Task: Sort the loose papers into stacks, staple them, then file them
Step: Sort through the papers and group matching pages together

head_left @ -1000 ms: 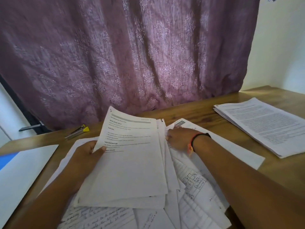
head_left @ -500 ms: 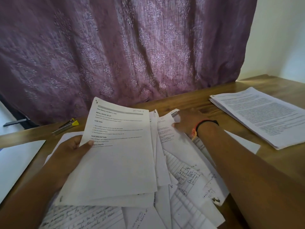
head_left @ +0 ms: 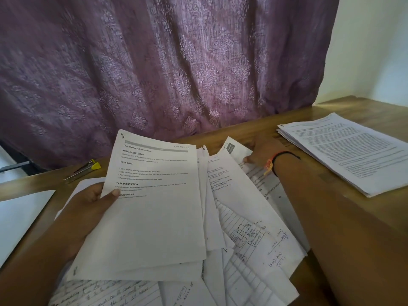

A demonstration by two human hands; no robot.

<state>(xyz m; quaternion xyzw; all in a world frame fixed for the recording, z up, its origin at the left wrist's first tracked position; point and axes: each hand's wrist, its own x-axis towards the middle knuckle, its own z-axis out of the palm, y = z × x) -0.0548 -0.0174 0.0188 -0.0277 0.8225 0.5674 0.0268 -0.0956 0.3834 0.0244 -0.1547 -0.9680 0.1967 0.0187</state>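
Papers [head_left: 254, 228] fanned loose across counter [head_left: 320, 115], printed sheaf [head_left: 154, 213] raised above them, pinched in left grip [head_left: 88, 204]; right grip [head_left: 262, 152] laid on far sheet [head_left: 234, 149], hold unclear; neat stack [head_left: 348, 151] well apart at right

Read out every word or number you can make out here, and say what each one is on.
On the top white printed sheet the left hand holds:
"Clean Glasses and Store in Case"
"INITIAL SCENE SETUP"
"TASK GOAL"
"TASK DESCRIPTION"
"SECTION - 1", handwritten
Its body print, the handwritten loose pages and the white printed stack at right: too blurred to read.
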